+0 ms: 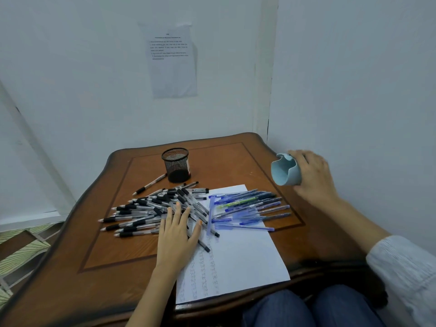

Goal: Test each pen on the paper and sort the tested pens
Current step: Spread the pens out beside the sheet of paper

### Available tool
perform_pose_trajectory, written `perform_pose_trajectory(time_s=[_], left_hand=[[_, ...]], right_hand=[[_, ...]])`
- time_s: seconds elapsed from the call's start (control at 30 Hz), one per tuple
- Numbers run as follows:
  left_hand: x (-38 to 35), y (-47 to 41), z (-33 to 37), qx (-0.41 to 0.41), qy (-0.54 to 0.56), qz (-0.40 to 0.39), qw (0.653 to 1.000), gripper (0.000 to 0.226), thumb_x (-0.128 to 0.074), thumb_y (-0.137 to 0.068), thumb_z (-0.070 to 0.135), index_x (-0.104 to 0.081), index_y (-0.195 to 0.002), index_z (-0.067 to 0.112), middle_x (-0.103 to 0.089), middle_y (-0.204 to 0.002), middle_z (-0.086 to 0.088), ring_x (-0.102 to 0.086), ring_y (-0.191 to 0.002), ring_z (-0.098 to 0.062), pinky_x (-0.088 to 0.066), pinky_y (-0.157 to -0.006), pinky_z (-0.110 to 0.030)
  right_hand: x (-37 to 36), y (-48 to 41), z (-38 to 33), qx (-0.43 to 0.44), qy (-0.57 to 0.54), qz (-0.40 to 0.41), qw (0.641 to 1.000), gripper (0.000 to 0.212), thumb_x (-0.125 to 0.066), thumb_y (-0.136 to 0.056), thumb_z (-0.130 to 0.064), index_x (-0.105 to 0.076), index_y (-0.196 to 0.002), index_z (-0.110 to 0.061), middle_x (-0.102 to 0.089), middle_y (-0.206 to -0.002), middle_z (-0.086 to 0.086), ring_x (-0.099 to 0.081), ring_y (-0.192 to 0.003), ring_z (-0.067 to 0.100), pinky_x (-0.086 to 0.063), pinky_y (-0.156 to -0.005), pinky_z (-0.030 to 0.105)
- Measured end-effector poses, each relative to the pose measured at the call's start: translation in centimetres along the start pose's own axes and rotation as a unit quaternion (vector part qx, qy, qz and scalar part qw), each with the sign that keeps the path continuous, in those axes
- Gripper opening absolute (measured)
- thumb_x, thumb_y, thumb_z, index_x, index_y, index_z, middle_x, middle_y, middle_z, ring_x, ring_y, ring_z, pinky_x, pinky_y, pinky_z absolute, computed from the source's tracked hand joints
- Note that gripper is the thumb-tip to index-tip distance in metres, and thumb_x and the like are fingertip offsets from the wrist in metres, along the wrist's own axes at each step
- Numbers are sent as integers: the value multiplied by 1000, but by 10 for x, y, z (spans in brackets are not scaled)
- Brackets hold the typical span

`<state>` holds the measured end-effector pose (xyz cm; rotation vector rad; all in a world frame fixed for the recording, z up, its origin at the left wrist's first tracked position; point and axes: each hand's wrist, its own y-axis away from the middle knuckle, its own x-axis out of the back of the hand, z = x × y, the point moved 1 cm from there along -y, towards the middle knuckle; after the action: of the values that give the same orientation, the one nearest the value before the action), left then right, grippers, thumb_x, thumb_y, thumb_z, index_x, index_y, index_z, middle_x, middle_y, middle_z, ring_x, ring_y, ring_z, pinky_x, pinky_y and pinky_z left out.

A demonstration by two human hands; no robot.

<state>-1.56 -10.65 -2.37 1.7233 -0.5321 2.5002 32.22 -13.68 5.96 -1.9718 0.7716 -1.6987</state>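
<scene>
The left hand [178, 230] lies flat, fingers spread, on the heap of black pens [139, 208]. The right hand [311, 175] curls round a pale blue cup [284, 172] tipped sideways near the table's right edge, and blue pens [250, 205] lie across the top of the paper [238, 267]. This looks like laying out, not testing yet. Next the cup probably needs standing down, and one pen pinching for a scribble.

Left hand [178, 230] is lying flat, fingers spread, across the black pens [151, 208] on the surface [106, 267]. Right hand [311, 175] is holding a pale blue cup [284, 171] tilted sideways, mouth facing left; blue pens [250, 206] are lying over the paper [240, 260].
</scene>
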Motion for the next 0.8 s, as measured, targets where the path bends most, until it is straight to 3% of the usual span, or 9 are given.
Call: perform_pose_trajectory(time_s=[0.1,0.2,0.4,0.57,0.8], left_hand=[[-1,0,0,-1,-4,-6,1000,97,6,-70,74,-21,-152,28,-3,-161,5,6,-148,-17,3,-118,-34],[-1,-1,0,0,-4,-8,1000,97,6,-70,74,-19,-152,29,-3,-161,5,8,-148,-18,4,-118,-34],[1,-2,3,-39,-52,-7,998,104,21,-67,78,-11,-153,29,0,-161,3,8,-148,-16,10,-116,-32],[2,-15,8,-45,3,15,999,87,2,-77,69,-22,-151,30,-11,-160,5,-2,-148,-14,2,-117,-29],[-4,-22,7,-32,35,20,999,83,-4,-80,71,-24,-150,31,-8,-160,10,3,-147,-10,9,-113,-22]], right_hand=[[-4,4,-15,-73,-182,-34,980,90,-91,-59,-20,-45,-136,-19,-53,-130,7,-50,-115,22,-48,-91,37],[-11,4,-31,-97,-278,-59,954,91,-90,-60,-16,-42,-136,-26,-50,-131,-1,-48,-115,14,-51,-86,28],[-33,-6,-54,-114,-327,-92,934,93,-91,-59,-19,-39,-136,-28,-49,-132,-3,-47,-116,13,-50,-84,23],[-48,-21,-70,-133,-339,-83,928,93,-91,-59,-21,-41,-137,-20,-49,-131,1,-47,-116,14,-46,-84,22],[-78,-50,-82,-204,-404,-87,888,88,-90,-60,-21,-42,-134,-20,-54,-125,-4,-51,-112,14,-49,-85,26]])
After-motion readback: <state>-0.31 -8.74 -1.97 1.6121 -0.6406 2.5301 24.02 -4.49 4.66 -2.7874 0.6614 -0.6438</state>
